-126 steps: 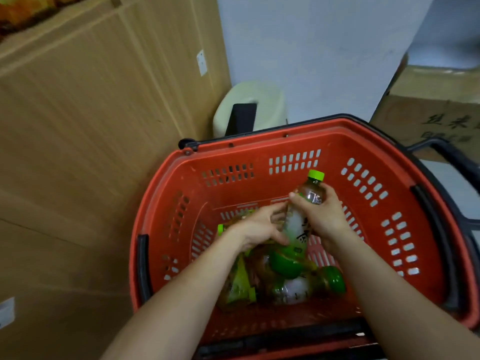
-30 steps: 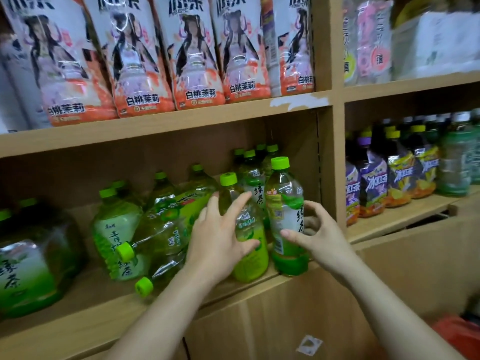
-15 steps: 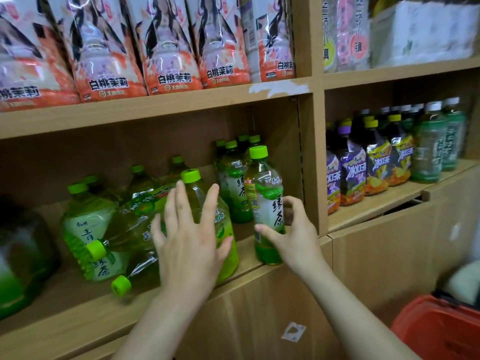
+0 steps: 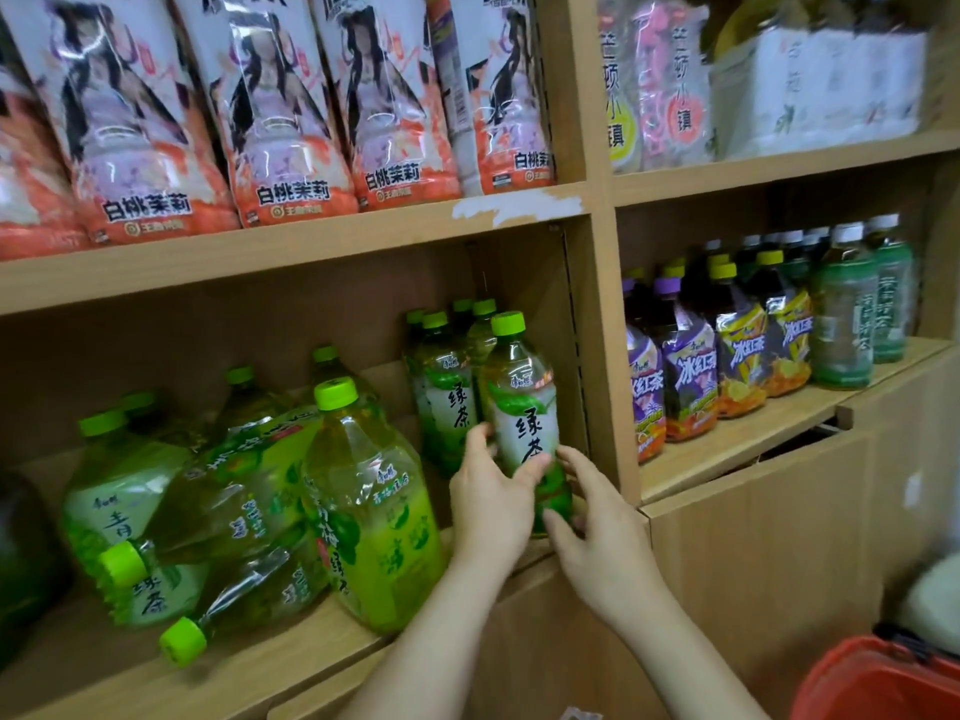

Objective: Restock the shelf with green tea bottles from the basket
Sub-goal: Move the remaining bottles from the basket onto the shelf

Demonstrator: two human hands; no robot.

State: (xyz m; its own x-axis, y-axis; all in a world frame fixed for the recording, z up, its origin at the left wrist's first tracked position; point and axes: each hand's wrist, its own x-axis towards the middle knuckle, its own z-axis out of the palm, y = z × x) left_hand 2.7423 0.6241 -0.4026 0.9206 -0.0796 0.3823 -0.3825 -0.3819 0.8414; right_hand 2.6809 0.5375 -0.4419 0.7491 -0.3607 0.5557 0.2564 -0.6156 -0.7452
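A green tea bottle (image 4: 522, 402) with a green cap stands upright at the front right of the lower shelf (image 4: 270, 662), by the compartment's right wall. My left hand (image 4: 488, 504) wraps its lower left side, thumb across the label. The fingers of my right hand (image 4: 597, 527) curl around its base from the right. More green tea bottles (image 4: 447, 387) stand in a row behind it. A corner of the red basket (image 4: 872, 680) shows at the bottom right; its inside is out of view.
Left of the held bottle stands a big green-capped bottle (image 4: 371, 511), with two more lying on their sides (image 4: 223, 517). Peach tea packs (image 4: 291, 111) fill the upper shelf. Iced tea bottles (image 4: 727, 356) occupy the right compartment past the wooden divider (image 4: 608, 356).
My left hand left the big bottle and moved right onto the green tea bottle. My right hand stays at that bottle's base. The view shifted closer.
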